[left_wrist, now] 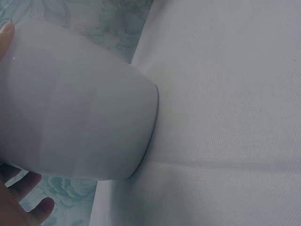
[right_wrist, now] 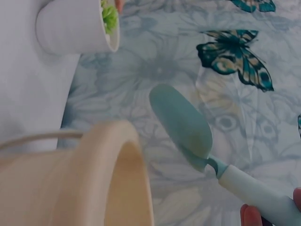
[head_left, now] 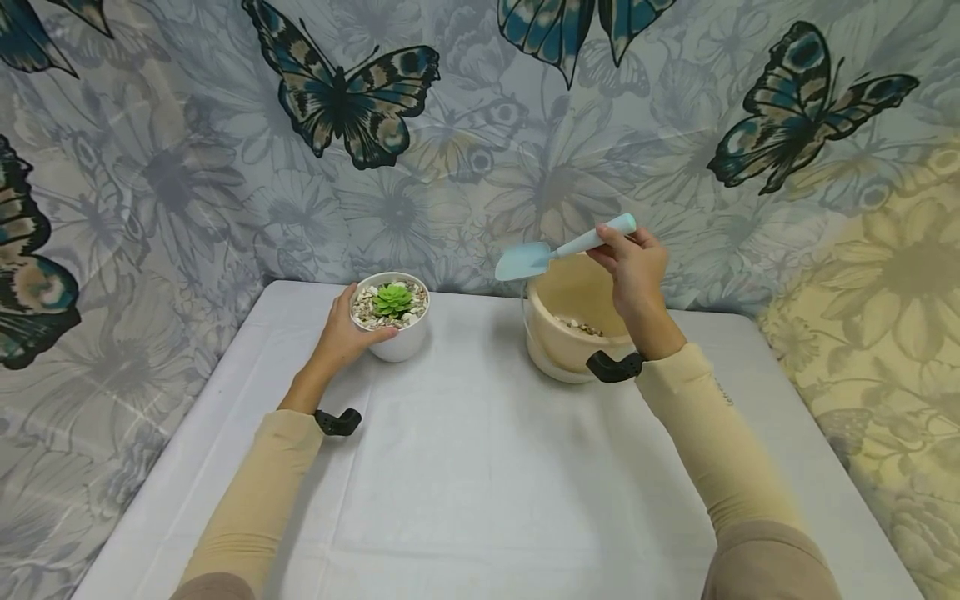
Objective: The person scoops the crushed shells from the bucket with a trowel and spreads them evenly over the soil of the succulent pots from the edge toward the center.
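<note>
A white pot stands on the table at the back left, filled with pebbles around a green succulent. My left hand holds this pot by its side, thumb in front and fingers behind; the left wrist view shows the pot's smooth wall close up. My right hand grips the handle of a light blue trowel over a cream bucket. In the right wrist view the trowel's blade points away from the fingers, beyond the bucket's rim. A few pebbles lie inside the bucket.
A white cloth covers the table. Right behind its back edge hangs a floral backdrop with large butterflies, which also runs along both sides. The bucket's thin handle hangs down at its left side.
</note>
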`<state>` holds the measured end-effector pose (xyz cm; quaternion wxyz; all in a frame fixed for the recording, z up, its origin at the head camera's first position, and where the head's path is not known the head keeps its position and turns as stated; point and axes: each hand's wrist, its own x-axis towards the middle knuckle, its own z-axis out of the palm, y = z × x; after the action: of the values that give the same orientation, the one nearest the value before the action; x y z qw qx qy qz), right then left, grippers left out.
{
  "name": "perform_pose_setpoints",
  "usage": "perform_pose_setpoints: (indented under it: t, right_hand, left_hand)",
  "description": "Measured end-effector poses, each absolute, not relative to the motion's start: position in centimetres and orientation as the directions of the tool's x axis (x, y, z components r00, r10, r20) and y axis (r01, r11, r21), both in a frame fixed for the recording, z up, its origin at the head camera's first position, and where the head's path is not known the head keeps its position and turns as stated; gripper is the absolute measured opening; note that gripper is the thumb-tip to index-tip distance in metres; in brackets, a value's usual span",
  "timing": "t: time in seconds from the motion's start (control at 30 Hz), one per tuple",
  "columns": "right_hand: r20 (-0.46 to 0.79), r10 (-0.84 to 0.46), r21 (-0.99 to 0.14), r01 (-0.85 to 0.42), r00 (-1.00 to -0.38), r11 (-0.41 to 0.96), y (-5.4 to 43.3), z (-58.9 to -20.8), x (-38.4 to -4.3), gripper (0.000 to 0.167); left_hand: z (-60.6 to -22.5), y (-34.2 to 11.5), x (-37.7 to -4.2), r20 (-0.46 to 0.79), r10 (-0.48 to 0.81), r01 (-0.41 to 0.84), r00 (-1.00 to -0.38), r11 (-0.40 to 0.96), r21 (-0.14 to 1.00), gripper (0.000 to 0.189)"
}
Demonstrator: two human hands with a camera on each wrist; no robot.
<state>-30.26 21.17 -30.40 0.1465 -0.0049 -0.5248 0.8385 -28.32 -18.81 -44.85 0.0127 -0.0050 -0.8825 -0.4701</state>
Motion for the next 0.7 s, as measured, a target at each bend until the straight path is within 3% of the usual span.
perform_pose_setpoints:
  t: [0.53,0.7]
  right_hand:
    - [0.126,0.298,-0.878,-0.246,-0.946,-0.410,25.8,-29.5,-29.3,0.017]
    - [0.139,0.291,-0.881,-0.252,-0.946,-0.399,27.2,-29.3,-29.1,0.013]
  left_hand:
    - [-45.3,-19.0,-28.5,0.030,-0.002,0.024,-1.000,0.540,0.841,0.120]
    - [-45.3,-18.9,-28.5,0.032,0.003,0.028,-0.999,0.532,0.846,0.120]
